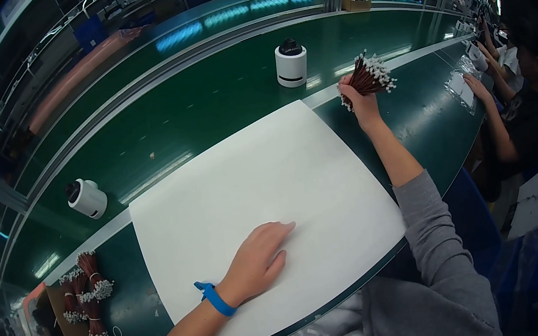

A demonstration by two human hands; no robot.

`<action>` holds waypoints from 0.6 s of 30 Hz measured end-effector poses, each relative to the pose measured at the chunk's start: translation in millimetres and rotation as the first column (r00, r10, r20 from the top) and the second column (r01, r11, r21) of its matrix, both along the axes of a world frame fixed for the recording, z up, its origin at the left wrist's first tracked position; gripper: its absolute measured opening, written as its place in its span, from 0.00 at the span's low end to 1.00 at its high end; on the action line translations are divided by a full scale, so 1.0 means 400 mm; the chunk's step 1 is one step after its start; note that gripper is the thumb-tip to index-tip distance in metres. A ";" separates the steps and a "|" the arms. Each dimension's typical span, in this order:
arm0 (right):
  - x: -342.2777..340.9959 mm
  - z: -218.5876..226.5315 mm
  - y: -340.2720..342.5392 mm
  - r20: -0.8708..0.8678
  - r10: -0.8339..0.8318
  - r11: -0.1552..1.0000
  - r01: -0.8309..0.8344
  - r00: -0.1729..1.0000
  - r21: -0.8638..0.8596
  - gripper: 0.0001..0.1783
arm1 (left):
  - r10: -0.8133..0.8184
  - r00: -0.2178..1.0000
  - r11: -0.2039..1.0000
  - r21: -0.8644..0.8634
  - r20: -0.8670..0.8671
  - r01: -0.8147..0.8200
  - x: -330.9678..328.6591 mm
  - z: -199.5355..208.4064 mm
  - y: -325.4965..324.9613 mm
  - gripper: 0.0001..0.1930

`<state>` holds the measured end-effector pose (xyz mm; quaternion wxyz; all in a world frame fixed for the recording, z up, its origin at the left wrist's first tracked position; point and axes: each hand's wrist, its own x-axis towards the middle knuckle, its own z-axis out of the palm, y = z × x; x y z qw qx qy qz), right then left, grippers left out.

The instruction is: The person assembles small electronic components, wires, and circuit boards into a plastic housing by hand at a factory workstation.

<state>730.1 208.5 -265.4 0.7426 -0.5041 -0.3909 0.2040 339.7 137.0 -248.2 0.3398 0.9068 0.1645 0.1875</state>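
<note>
My right hand (359, 103) is closed around a bundle of dark red wires with white connector ends (370, 77), held up beyond the far right corner of a white sheet (250, 177). The bundle's white tips fan out above and to the right of my fist. My left hand (256, 260) rests on the near part of the sheet, fingers stretched out and nothing in it. A blue wrist strap (216, 300) circles my left wrist. More tied bundles of red wires (87, 291) lie at the left, by a cardboard box (68, 323).
A white camera-like device with a black top (291, 64) stands on the green belt (220, 87) beyond the sheet. Another white device (87, 198) sits at the left. On the right, a co-worker's hand (477, 86) is beside a clear plastic bag (461, 89).
</note>
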 end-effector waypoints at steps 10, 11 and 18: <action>0.027 -0.049 -0.004 0.818 -0.129 0.951 0.304 0.561 -0.058 0.18 | 0.007 1.000 1.000 -0.006 0.000 -0.007 0.011 0.007 -0.009 0.24; 0.026 -0.050 -0.005 0.834 -0.180 0.938 0.347 0.522 -0.015 0.17 | 0.004 1.000 1.000 -0.005 0.001 -0.004 0.014 0.009 -0.008 0.24; 0.043 -0.045 -0.010 0.842 0.002 0.842 0.454 0.539 -0.292 0.15 | -0.007 1.000 1.000 0.006 0.006 0.007 0.022 0.013 -0.010 0.24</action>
